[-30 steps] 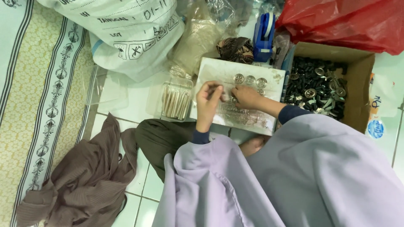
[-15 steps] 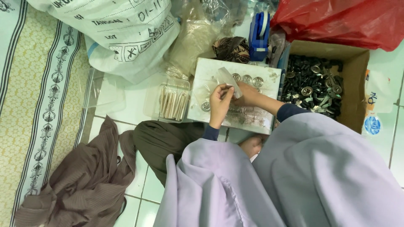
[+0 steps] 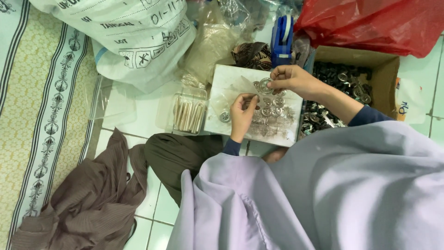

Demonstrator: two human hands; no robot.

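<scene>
Vs. half second ago: right hand [image 3: 296, 79] lifted off white board [image 3: 222, 79], now above its far edge; left hand [image 3: 241, 113] lower, near board middle.

Right grip: thumb and fingertips pinched shut on small round metal ring [image 3: 265, 85], shiny, silver. Thin clear plastic sleeve [image 3: 246, 84] beside ring.

Left grip: fingers curled, pinching near sleeve's lower end; exact hold unclear.

More silver rings [image 3: 273, 109] in rows on board. Cardboard box [image 3: 384, 69] to right holds dark metal parts. Clear container of pale sticks [image 3: 188, 113] left of board, on tiled floor [image 3: 125, 104].
</scene>
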